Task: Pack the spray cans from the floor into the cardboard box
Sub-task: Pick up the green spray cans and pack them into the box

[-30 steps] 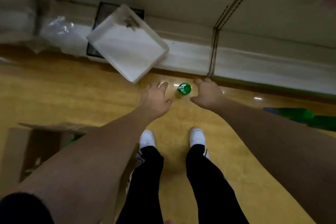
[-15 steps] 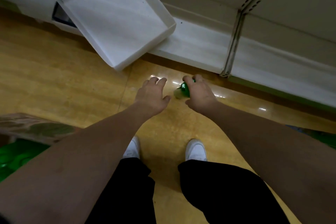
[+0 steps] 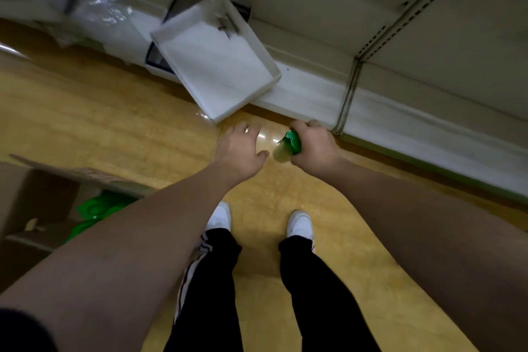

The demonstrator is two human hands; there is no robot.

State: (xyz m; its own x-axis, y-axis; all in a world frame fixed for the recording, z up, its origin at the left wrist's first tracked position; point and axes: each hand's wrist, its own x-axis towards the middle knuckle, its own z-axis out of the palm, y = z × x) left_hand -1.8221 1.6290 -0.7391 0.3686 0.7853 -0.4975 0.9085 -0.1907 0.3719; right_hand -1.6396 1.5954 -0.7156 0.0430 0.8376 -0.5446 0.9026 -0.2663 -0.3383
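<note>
Green-capped spray can (image 3: 288,146) is tilted in the right hand (image 3: 314,147), fingers wrapped round it for the carry, left hand (image 3: 240,151) just beside the grip, spread and empty, cardboard box (image 3: 34,200) holding green cans (image 3: 97,208) well left of it.

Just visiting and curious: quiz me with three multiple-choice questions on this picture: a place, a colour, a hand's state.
1. Where is the cardboard box? A. at the person's left B. at their right C. straight ahead
2. What colour is the cap of the spray can? A. red B. green C. blue
3. What is the left hand doing? A. gripping the can B. pressing the box C. open, holding nothing
Answers: 1 A, it sits at the view's left edge. 2 B, green shows in the grip of the right hand. 3 C, fingers relaxed, apart from the can.
</note>
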